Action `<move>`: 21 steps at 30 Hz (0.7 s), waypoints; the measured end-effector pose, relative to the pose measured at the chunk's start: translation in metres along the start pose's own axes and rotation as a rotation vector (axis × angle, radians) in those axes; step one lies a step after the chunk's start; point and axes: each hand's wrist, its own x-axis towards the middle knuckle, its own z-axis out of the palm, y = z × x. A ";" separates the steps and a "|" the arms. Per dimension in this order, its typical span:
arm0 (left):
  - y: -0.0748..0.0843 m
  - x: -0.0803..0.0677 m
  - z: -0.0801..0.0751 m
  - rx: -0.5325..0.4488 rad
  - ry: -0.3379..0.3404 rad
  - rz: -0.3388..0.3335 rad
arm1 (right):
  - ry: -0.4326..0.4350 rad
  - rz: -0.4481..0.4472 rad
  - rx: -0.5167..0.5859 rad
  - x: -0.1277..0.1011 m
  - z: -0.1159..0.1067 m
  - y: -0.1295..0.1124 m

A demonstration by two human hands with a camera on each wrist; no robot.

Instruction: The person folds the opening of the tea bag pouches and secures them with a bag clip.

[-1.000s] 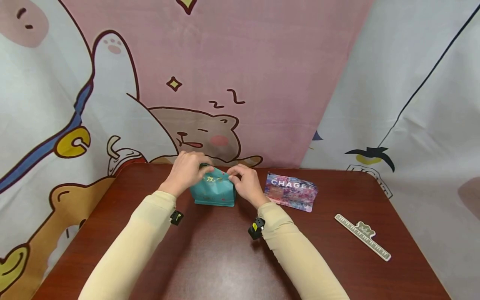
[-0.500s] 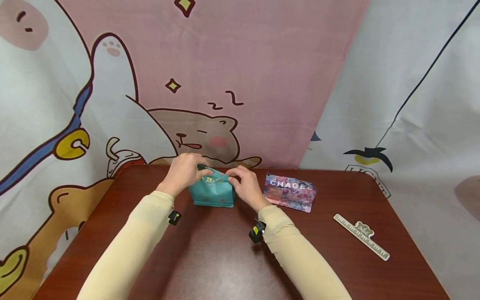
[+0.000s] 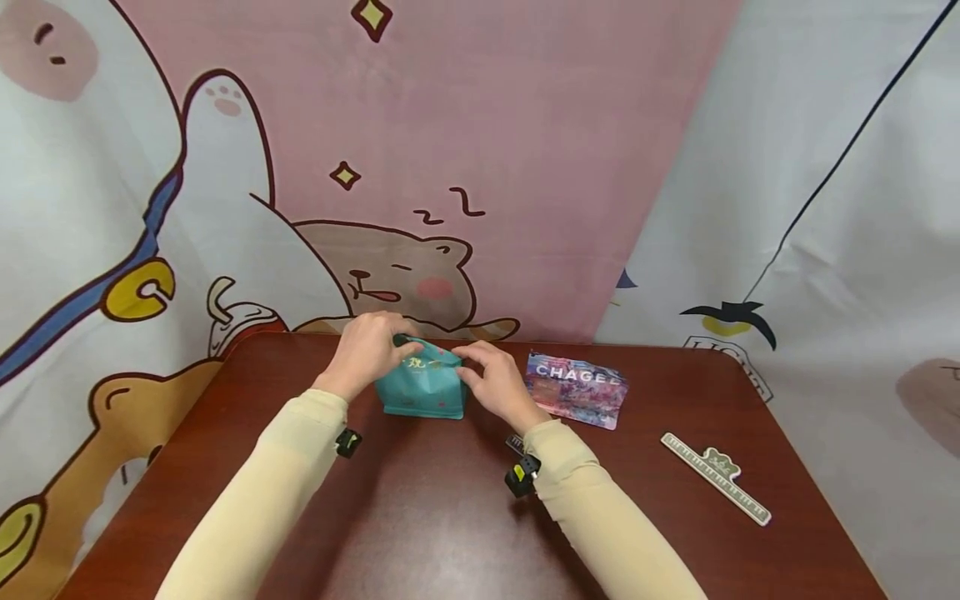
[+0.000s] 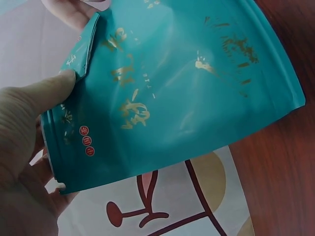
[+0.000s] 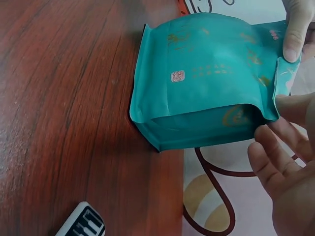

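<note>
Teal pouch (image 3: 420, 392), satin-sheened, gold-printed, flat-based, stands on the wood-grained table (image 3: 442, 517) near its far edge. Left hand (image 3: 369, 350) pinches one end of the folded-over top; right hand (image 3: 498, 383) pinches the other. Change over half a second: a dark, white-marked strip (image 3: 514, 443) emerges beside the right wrist; both grips stay, so the fold appears held, unfastened.

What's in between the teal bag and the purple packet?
The right hand! In the head view it sits between the teal bag and the purple packet, pinching the bag's top.
</note>
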 end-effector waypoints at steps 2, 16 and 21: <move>-0.001 0.000 0.001 -0.004 0.007 0.003 | -0.009 -0.002 -0.005 -0.001 -0.001 -0.001; -0.004 0.000 0.005 -0.065 0.016 0.009 | -0.008 -0.019 -0.059 -0.015 -0.013 0.001; -0.005 -0.001 0.005 -0.082 0.013 0.017 | -0.021 -0.023 -0.065 -0.022 -0.022 0.003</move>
